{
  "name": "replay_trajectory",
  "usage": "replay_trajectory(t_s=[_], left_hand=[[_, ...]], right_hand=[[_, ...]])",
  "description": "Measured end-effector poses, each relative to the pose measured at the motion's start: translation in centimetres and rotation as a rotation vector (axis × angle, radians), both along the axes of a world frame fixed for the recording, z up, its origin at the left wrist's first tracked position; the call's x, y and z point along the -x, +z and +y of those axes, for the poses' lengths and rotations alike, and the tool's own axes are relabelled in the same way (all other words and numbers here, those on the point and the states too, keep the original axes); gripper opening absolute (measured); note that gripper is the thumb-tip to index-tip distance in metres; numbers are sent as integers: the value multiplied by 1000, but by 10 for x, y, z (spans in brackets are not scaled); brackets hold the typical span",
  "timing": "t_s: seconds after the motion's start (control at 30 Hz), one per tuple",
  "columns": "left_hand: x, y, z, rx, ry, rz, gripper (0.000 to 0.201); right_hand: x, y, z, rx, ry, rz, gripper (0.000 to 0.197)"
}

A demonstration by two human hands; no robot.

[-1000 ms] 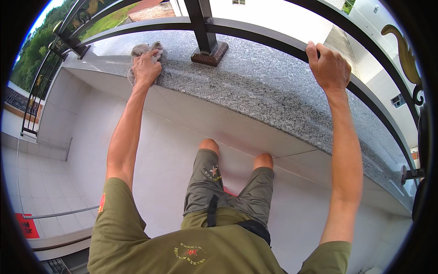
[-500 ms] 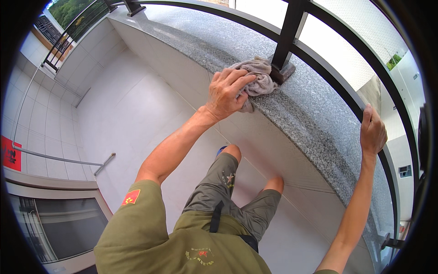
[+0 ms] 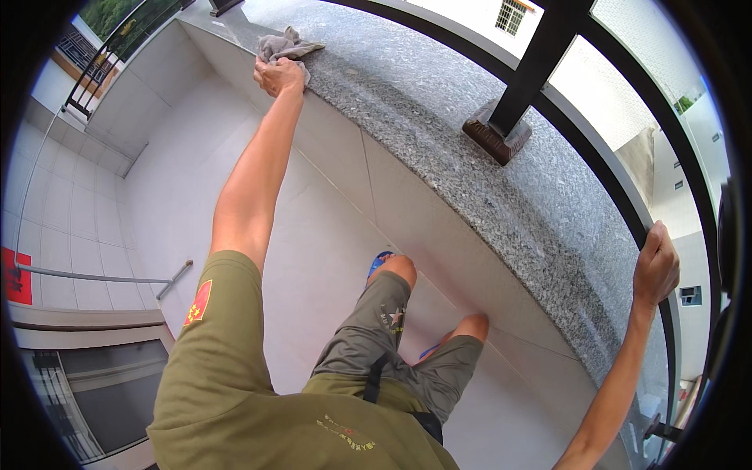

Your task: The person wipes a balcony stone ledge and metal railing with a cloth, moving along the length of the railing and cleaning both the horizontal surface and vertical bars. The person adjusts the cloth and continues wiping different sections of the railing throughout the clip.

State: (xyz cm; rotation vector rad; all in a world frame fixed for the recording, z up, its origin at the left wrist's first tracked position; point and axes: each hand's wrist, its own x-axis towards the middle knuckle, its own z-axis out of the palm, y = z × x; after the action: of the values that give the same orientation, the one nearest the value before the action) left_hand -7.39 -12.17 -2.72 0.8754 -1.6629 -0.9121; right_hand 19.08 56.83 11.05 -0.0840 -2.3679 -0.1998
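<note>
My left hand (image 3: 280,77) is stretched far out to the upper left, closed on a crumpled grey-brown rag (image 3: 283,47). The rag lies against the near edge of the speckled grey granite ledge (image 3: 439,133). Over on the right, my right hand (image 3: 656,265) is wrapped round the lower rail of the dark metal railing (image 3: 580,149). The rag hides part of my left fingertips.
A railing post with a brown foot (image 3: 498,139) stands on the ledge between my hands. Below runs a tiled parapet wall (image 3: 407,188) and pale floor (image 3: 313,235). A grey pipe (image 3: 102,273) and a window (image 3: 102,392) are at left.
My left hand has slid the rag along the ledge to the far left, away from the post foot, and the arm is straighter. My right hand stays on the rail.
</note>
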Motion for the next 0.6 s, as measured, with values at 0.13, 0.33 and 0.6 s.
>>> replay_trajectory(t_s=[0.13, 0.33, 0.6], left_hand=[[-26, -23, -20, -454, -246, 52, 47], [-105, -41, 104, -374, -494, 73, 52], [-290, -29, 312, -338, -815, 95, 63]], right_hand=[[8, -3, -5, 38, 43, 28, 54], [5, -2, 1, 72, 4, 0, 53], [6, 2, -17, 41, 19, 45, 54]])
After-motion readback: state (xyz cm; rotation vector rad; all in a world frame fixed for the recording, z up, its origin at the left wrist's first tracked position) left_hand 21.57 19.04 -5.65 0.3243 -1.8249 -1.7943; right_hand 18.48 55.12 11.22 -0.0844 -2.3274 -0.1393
